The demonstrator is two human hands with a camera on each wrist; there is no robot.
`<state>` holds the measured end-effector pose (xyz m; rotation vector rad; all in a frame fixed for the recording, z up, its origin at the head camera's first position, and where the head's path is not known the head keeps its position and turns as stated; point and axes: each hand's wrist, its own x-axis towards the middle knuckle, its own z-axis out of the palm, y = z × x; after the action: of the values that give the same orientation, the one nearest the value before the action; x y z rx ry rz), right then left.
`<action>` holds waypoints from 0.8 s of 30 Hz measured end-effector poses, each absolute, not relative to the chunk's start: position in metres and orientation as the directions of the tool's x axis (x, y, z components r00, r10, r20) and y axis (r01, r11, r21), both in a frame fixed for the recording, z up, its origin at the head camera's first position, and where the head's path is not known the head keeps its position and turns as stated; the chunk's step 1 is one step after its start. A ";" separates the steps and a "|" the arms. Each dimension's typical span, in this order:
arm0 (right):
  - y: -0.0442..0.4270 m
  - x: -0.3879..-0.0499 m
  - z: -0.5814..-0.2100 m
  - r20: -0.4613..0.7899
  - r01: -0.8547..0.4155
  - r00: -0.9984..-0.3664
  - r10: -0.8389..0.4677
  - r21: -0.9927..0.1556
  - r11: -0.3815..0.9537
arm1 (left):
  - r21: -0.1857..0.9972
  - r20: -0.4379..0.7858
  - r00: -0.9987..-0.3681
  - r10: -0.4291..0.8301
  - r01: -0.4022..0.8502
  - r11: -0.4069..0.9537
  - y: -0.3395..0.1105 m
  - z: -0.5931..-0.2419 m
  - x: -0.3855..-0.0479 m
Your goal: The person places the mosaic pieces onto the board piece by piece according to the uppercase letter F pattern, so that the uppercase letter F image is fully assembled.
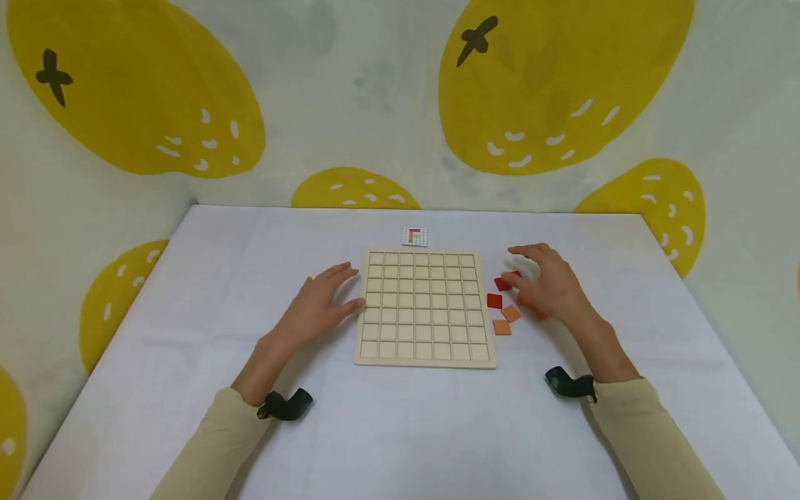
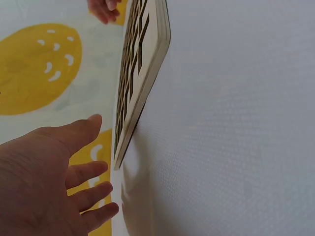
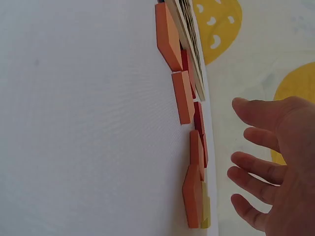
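Note:
A pale wooden board [image 1: 423, 316] with a grid of square recesses lies flat on the white table, and no tile sits in it. My left hand [image 1: 315, 305] is at the board's left edge with its fingers spread loosely; whether the thumb touches the edge I cannot tell. Over the loose tiles right of the board hovers my right hand [image 1: 553, 285], fingers relaxed and apart, holding nothing. Near it lie a red tile [image 1: 494, 301], an orange tile [image 1: 502, 327] and several others, partly hidden beneath the hand. In the right wrist view a yellow tile [image 3: 205, 211] shows behind orange ones.
A small pattern card [image 1: 414, 236] with a coloured figure on a grid lies just beyond the board's far edge. Behind the white table [image 1: 400, 430] stands a pale wall cloth [image 1: 350, 83] printed with large yellow fruit. Dark wrist cameras sit at both cuffs.

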<state>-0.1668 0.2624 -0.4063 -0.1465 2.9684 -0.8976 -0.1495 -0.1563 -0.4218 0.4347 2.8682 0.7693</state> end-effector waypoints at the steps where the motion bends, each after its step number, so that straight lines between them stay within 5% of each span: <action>1: 0.263 -0.167 -0.407 -0.003 -0.082 -0.995 -0.101 -0.560 0.824 | 0.517 -0.059 -0.946 0.319 0.244 0.821 -0.157 -0.422 -0.150; 24: 0.282 -0.174 -0.417 -0.124 0.012 -0.989 -0.075 -0.585 0.811 | 0.520 -0.113 -0.909 0.400 0.289 0.804 -0.157 -0.420 -0.146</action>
<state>-0.1740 0.2821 -0.4170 -0.0494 2.8538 -0.9240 -0.1462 -0.1568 -0.4205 0.5370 2.7735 0.7488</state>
